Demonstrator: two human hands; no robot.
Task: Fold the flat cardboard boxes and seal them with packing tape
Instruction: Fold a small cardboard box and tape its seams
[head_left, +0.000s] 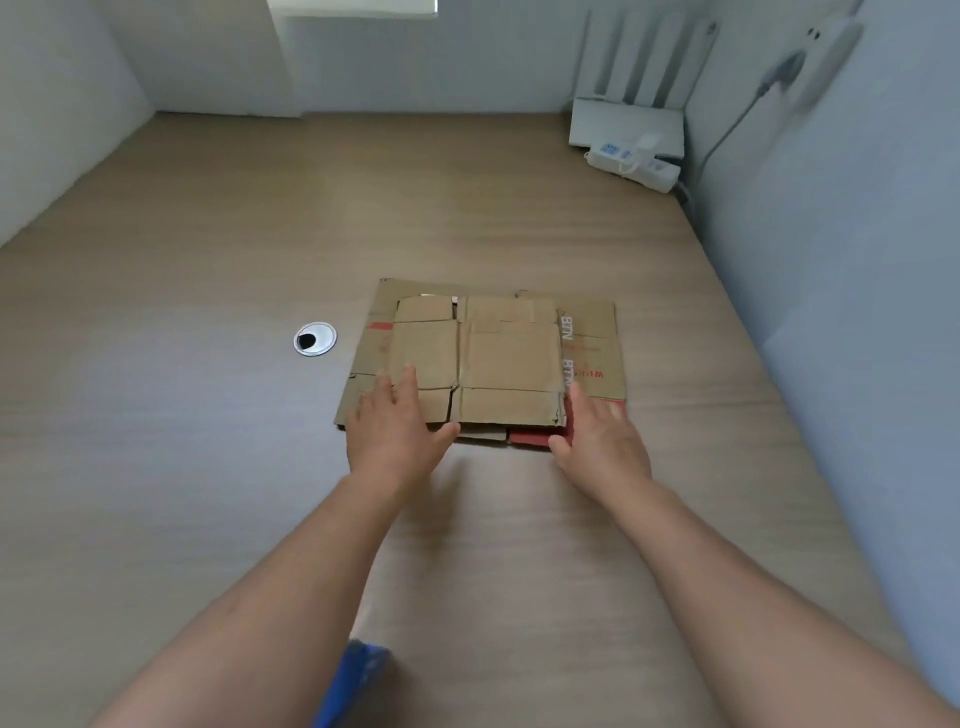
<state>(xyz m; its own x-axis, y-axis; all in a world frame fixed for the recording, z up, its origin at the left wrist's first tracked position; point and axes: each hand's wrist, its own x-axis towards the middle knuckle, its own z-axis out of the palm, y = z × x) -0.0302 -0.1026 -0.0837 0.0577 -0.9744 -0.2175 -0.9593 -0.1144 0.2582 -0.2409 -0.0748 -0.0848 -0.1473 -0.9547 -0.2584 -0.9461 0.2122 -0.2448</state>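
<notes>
A stack of flat brown cardboard boxes (498, 353) lies on the wooden desk (208, 415), a smaller plain one on top of a larger one with red print. My left hand (397, 426) rests with straight fingers on the near left corner of the stack. At the near right edge, my right hand (597, 431) touches the stack with its fingers extended and its thumb by a red flap. Neither hand grips anything. No tape roll is clearly visible.
A round metal cable grommet (315, 339) sits in the desk left of the boxes. A white router (628, 119) and power strip (636, 163) stand at the back right corner. Walls bound the desk at left, back and right. A blue object (358, 675) shows at the bottom edge.
</notes>
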